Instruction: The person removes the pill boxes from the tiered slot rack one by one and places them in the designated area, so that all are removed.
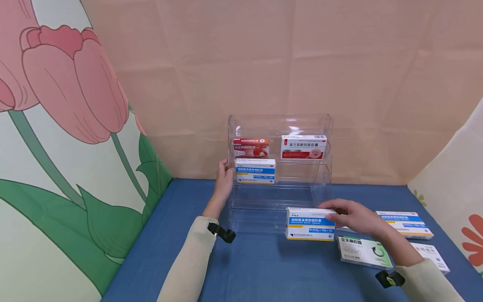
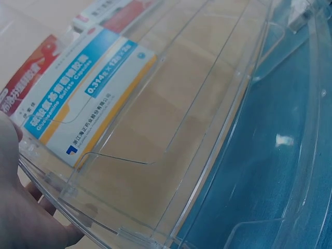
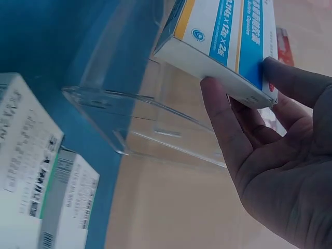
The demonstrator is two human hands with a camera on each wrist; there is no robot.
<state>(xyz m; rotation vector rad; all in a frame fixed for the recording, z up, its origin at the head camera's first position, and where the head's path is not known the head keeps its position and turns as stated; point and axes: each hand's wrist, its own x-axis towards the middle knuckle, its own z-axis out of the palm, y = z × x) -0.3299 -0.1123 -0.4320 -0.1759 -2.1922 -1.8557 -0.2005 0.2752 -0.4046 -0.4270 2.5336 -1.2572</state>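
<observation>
A clear plastic tiered rack [image 1: 279, 197] stands on the blue table. My left hand [image 1: 224, 180] grips its left side, with fingers behind the edge in the left wrist view. Beside that hand, a blue-and-white medicine box [image 1: 255, 171] sits on the middle tier. Held by its right end, a matching medicine box [image 1: 310, 224] is pinched between the thumb and fingers of my right hand [image 1: 352, 216]. This held box is in front of the rack's lower right part, its printed face toward me. On the upper tier are a red medicine box [image 1: 250, 147] and a white-and-red medicine box [image 1: 303, 147].
To the right, a blue-and-white box [image 1: 405, 224], a green-and-white box [image 1: 364, 251] and a white box [image 1: 430, 256] lie on the blue tabletop [image 1: 264, 268]. My right forearm passes over them. Behind the rack hangs a beige cloth [image 1: 264, 75]; a tulip-print panel [image 1: 68, 147] borders the left.
</observation>
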